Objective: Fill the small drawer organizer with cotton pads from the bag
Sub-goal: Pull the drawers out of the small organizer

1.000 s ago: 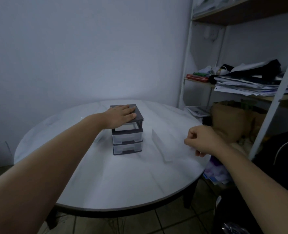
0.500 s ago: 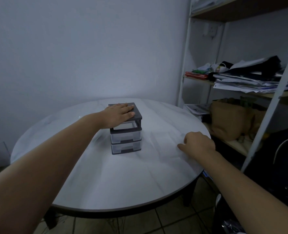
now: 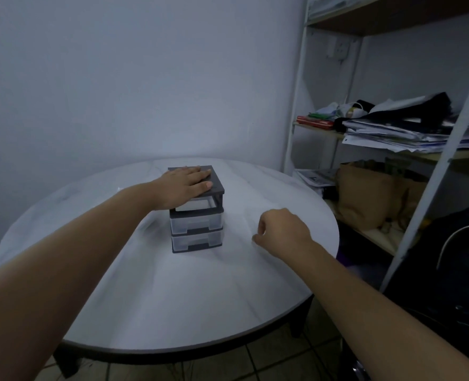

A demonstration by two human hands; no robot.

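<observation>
A small dark-grey drawer organizer (image 3: 196, 229) with clear drawers stands near the middle of the round white table (image 3: 172, 303). Its top slot looks open at the front, and the two lower drawers are pushed in. My left hand (image 3: 185, 185) lies flat on the organizer's lid, fingers straight. My right hand (image 3: 281, 229) hovers low over the table just right of the organizer, fingers curled, thumb and forefinger close together. Whether it pinches something clear is not visible. No bag or cotton pads can be made out.
A metal shelf unit (image 3: 431, 188) stands right of the table, holding stacked papers (image 3: 398, 133), a brown paper bag (image 3: 365, 196) and dark bags lower down. A plain wall is behind the table. The floor is tiled.
My right hand moved from the table's right edge leftward toward the organizer. A clear oblong thing seen on the table a second ago no longer shows. My left hand stayed on the lid.
</observation>
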